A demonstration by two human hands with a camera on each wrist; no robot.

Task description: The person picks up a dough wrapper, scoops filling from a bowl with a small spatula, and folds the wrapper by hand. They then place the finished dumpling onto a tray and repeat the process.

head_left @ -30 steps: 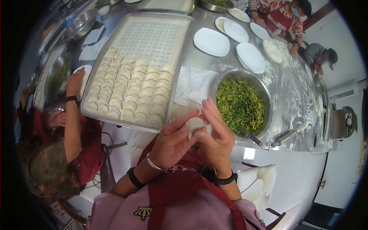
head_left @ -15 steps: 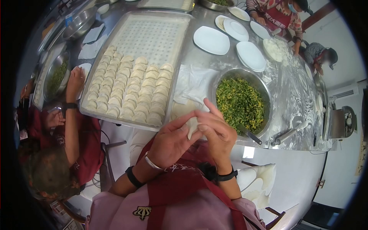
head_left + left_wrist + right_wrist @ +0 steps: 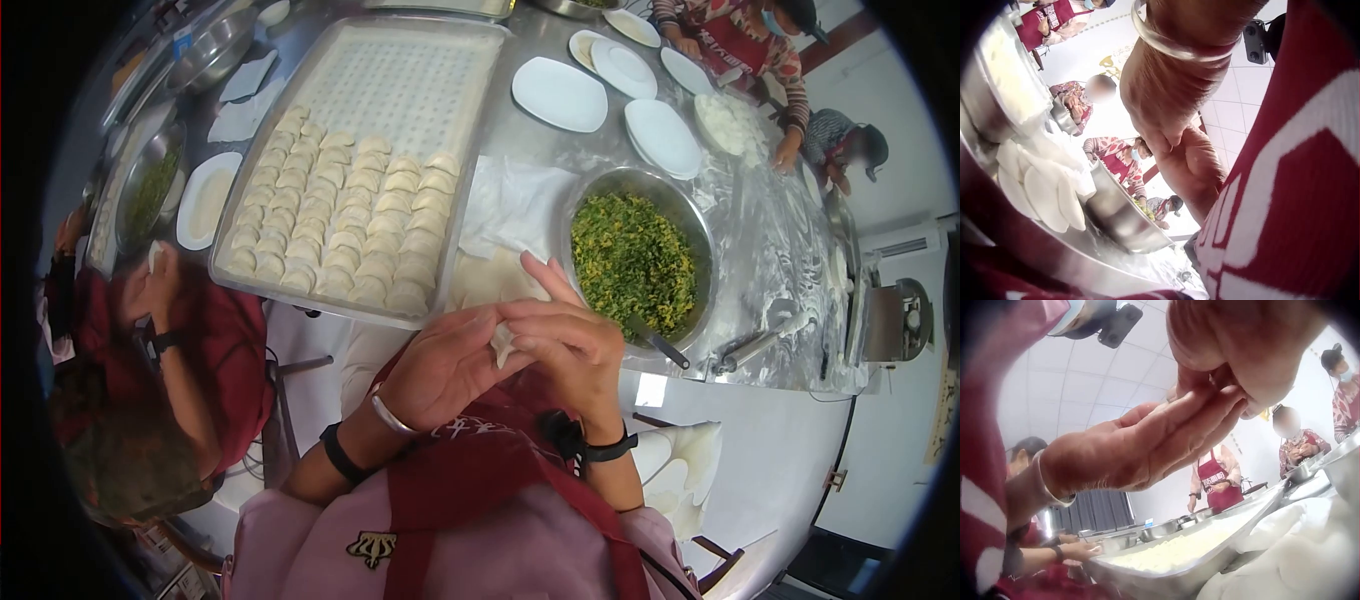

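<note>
In the head view a small white dumpling (image 3: pixel 503 343) sits between the fingertips of both hands, in front of the apron and close to the tray's near edge. My left hand (image 3: pixel 435 365), wearing a silver bangle, holds it from the left. The right hand (image 3: pixel 578 355) pinches its edge from the other side, bent fingers covering part of it. Both wrist views show the left hand (image 3: pixel 1172 94) and right hand (image 3: pixel 1247 350) meeting at the fingers, which hide the dumpling there. Rows of folded dumplings (image 3: pixel 345 215) lie on the metal tray (image 3: pixel 452 225).
Right of the tray stands a steel bowl (image 3: pixel 708 250) of chopped green and yellow filling (image 3: pixel 632 255) with a utensil handle (image 3: pixel 665 350). Beyond are white plates (image 3: pixel 560 93). Round wrappers (image 3: pixel 1029 187) lie near the bowl. A neighbour (image 3: pixel 170 380) sits at the left.
The right fingers have folded closer over the dumpling, so less of it shows. At the left, the neighbour's arm has drawn back from the plate.
</note>
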